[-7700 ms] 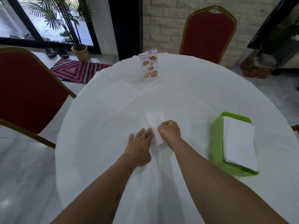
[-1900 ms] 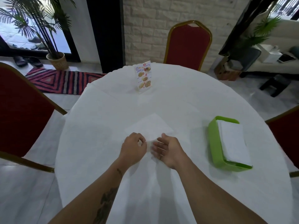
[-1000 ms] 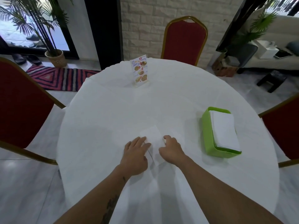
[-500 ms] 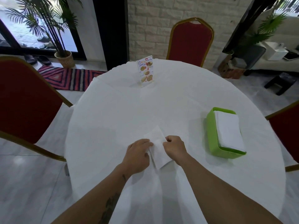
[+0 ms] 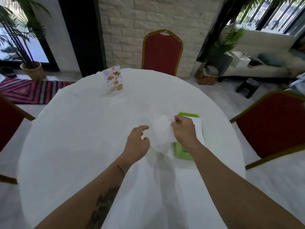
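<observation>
Loosely hanging: a white napkin (image 5: 162, 134) in the right hand (image 5: 183, 131)

Crumpled and blurred, the napkin hung from the right hand, whose fingers and thumb were curled tight on its upper right edge; it drooped in front of the near left part of the green tray (image 5: 183, 153); whether its lowest corner touched the cloth could not be told. The left hand (image 5: 137, 141) was just beside the napkin on its left, fingers loosely curled with a gap between thumb and forefinger; it held nothing and was not touching the sheet. Behind the right hand the tray stood on the round table (image 5: 82, 129) with its white cloth; a stack of napkins (image 5: 198, 128) lay in the tray, partly hidden by the wrist. Well apart, at the far left of the table, a menu card (image 5: 114, 80) stood upright; a red chair (image 5: 162, 52) with a gold frame faced the table from the far side; another chair (image 5: 270, 123) stood at the right; a striped rug (image 5: 28, 90) lay on the floor at the left.
</observation>
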`<move>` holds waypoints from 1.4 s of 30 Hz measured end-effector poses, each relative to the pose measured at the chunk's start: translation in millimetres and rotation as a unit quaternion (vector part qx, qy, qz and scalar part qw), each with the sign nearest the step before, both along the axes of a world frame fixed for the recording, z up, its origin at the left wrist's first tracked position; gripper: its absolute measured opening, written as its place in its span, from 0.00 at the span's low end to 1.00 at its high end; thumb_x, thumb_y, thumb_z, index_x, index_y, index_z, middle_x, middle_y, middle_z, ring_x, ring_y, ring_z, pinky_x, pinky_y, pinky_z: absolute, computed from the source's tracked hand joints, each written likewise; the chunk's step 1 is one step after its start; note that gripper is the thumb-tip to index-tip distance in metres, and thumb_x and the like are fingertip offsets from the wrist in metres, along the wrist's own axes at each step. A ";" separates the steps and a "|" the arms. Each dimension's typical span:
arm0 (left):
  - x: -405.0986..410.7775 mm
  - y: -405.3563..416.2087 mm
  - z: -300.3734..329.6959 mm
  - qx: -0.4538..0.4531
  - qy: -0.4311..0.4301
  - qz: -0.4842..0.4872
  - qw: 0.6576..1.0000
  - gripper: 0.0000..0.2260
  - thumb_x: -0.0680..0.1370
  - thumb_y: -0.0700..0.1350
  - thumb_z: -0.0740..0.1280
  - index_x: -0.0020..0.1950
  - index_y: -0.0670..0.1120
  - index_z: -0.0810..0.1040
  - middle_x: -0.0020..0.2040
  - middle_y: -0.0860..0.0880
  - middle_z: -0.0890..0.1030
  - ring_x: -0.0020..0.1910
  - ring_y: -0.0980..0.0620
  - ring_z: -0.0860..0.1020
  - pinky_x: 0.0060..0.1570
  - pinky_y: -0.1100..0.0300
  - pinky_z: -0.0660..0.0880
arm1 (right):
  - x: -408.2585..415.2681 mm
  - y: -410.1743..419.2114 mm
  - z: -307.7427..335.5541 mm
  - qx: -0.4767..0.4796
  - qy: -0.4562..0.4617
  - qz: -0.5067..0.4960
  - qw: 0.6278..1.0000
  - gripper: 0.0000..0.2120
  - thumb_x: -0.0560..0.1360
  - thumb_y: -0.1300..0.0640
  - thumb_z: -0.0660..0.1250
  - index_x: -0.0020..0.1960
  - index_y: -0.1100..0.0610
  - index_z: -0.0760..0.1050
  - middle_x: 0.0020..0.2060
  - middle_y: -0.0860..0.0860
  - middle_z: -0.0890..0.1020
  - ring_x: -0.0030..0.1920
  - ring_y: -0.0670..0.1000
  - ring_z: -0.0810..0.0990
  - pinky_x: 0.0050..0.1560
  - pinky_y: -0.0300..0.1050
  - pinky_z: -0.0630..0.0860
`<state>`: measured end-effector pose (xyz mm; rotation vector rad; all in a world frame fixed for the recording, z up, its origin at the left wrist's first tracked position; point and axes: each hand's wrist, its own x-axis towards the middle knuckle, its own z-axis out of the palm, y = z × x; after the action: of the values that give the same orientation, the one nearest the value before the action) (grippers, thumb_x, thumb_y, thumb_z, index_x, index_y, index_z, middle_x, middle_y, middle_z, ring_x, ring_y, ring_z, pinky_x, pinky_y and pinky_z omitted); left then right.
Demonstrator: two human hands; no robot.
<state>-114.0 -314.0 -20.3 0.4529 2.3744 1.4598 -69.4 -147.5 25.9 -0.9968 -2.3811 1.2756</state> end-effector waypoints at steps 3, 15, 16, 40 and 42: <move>10.2 36.7 11.2 0.008 -0.004 -0.010 1.000 0.20 0.77 0.37 0.59 0.68 0.52 0.72 0.68 0.51 0.71 0.64 0.53 0.73 0.58 0.61 0.71 | 13.3 43.3 7.2 -0.042 0.019 -0.034 0.998 0.10 0.67 0.61 0.60 0.42 0.61 0.79 0.32 0.50 0.78 0.34 0.52 0.74 0.35 0.45 0.69; 77.0 128.5 7.9 -0.162 0.005 -0.100 0.982 0.25 0.78 0.43 0.62 0.75 0.45 0.63 0.73 0.44 0.66 0.69 0.47 0.68 0.70 0.55 0.64 | 61.7 116.7 -14.7 -0.104 -0.086 -0.011 0.991 0.26 0.72 0.63 0.63 0.71 0.59 0.71 0.67 0.57 0.76 0.66 0.58 0.75 0.62 0.46 0.72; 79.1 130.9 9.5 -0.166 0.007 -0.095 0.982 0.25 0.78 0.43 0.62 0.75 0.44 0.63 0.73 0.44 0.66 0.69 0.47 0.68 0.71 0.55 0.64 | 61.7 119.5 -13.5 -0.086 -0.095 0.004 0.992 0.28 0.72 0.62 0.64 0.72 0.57 0.69 0.67 0.56 0.75 0.66 0.59 0.75 0.63 0.47 0.73; 60.7 156.9 8.4 -0.373 0.120 -0.215 0.895 0.30 0.78 0.45 0.60 0.79 0.47 0.51 0.80 0.51 0.53 0.77 0.47 0.53 0.75 0.49 0.53 | 73.5 130.9 -42.0 0.261 -0.238 0.336 0.873 0.27 0.77 0.48 0.58 0.74 0.54 0.61 0.77 0.51 0.59 0.76 0.53 0.58 0.71 0.63 0.55; 57.4 154.3 6.4 -0.324 0.132 -0.192 0.917 0.27 0.78 0.45 0.58 0.78 0.47 0.58 0.78 0.50 0.58 0.77 0.48 0.56 0.75 0.52 0.54 | 67.8 135.7 -36.5 0.224 -0.219 0.323 0.893 0.23 0.76 0.51 0.58 0.70 0.54 0.65 0.74 0.50 0.65 0.72 0.54 0.64 0.67 0.59 0.60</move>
<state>-56.6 -159.7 -13.9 0.9044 2.5850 0.4148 -1.6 -11.7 -10.6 -0.3721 -3.3221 0.6013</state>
